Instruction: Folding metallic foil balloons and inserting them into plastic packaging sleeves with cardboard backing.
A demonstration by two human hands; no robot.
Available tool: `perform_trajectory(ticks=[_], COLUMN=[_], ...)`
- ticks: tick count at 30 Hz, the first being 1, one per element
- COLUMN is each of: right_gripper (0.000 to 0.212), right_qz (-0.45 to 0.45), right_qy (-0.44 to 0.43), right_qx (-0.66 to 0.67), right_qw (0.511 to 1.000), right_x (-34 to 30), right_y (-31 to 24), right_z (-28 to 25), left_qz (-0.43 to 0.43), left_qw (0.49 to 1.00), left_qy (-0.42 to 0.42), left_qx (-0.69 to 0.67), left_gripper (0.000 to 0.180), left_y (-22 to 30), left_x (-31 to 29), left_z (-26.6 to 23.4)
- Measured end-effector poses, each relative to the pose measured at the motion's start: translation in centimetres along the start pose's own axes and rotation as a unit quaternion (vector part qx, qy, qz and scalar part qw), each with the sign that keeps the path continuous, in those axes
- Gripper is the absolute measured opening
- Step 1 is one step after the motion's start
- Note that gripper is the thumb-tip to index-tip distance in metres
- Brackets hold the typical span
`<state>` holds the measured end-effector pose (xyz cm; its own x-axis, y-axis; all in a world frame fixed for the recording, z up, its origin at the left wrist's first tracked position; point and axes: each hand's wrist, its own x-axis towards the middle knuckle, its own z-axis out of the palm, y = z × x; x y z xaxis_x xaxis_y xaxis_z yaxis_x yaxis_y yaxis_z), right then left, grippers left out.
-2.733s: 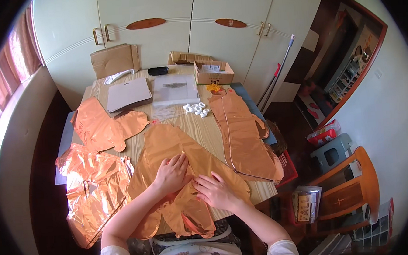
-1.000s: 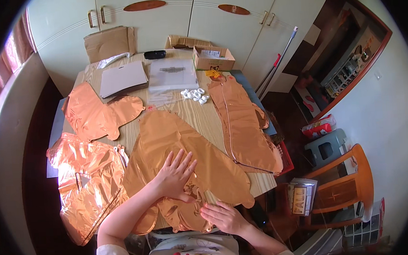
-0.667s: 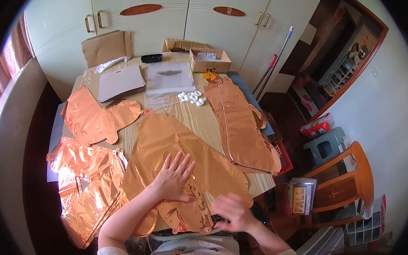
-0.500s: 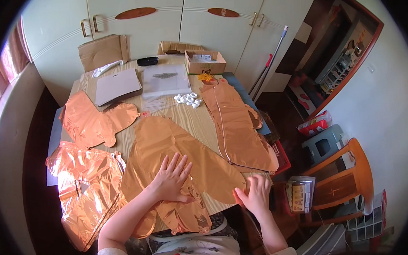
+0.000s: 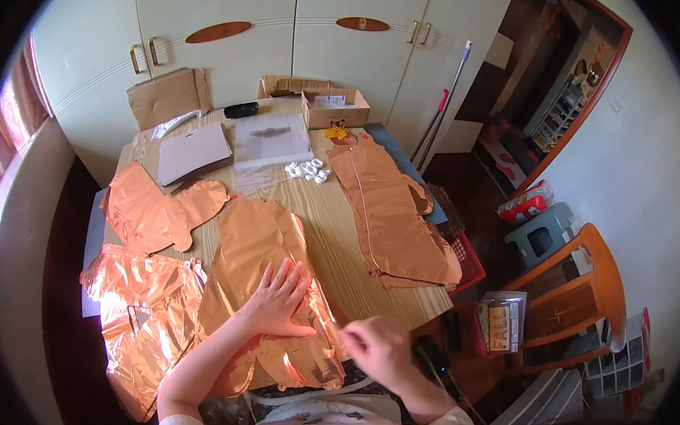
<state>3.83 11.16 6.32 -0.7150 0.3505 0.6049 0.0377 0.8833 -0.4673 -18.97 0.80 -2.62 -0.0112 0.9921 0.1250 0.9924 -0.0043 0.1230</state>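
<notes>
A deflated copper-coloured foil balloon (image 5: pixel 257 233) lies at the table's front edge, its right side now folded over to the left. My left hand (image 5: pixel 277 300) presses flat on it, fingers spread over the folded layer. Close by on the right, my right hand (image 5: pixel 380 352) is closed, its curled fingertips at the fold's right edge; exactly how they grip the foil is partly hidden. Another shiny foil balloon (image 5: pixel 147 302) lies crumpled to the left, and a flat foil balloon (image 5: pixel 170 207) lies behind it. A long folded foil balloon (image 5: pixel 394 209) rests on the right.
At the back of the wooden table (image 5: pixel 322 237) are grey card sheets (image 5: pixel 194 153), a clear plastic bag (image 5: pixel 273 142), white ribbon rolls (image 5: pixel 308 170), a black pouch (image 5: pixel 241 109) and a cardboard box (image 5: pixel 336 115). A wooden chair (image 5: pixel 605 290) stands right; cabinets (image 5: pixel 225 56) line the back.
My right hand has moved left, bringing the balloon's right flap over onto the rest of it. The wood under that flap now shows. My left hand stays pressed in place.
</notes>
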Motion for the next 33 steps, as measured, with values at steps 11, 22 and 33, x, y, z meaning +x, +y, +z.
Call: perform_trajectory(ticks=[11, 22, 33], right_gripper=[0.014, 0.019, 0.033], right_qz=[-0.13, -0.107, -0.132], right_qy=[-0.134, -0.122, -0.22], right_qx=[-0.017, 0.147, 0.003], right_qw=[0.982, 0.976, 0.966], right_x=[-2.6, -0.7, -1.5], right_y=[-2.1, 4.0, 9.7], right_z=[9.7, 7.1, 6.6], left_qz=[-0.243, -0.308, -0.268], left_qw=[0.818, 0.881, 0.903], left_qy=[0.158, 0.111, 0.105], left_qx=[-0.496, -0.343, -0.32], left_gripper=[0.032, 0.061, 0.053], left_y=[-2.9, -2.3, -2.4], left_x=[1.1, 1.3, 1.1], left_z=[-0.2, -1.9, -1.9])
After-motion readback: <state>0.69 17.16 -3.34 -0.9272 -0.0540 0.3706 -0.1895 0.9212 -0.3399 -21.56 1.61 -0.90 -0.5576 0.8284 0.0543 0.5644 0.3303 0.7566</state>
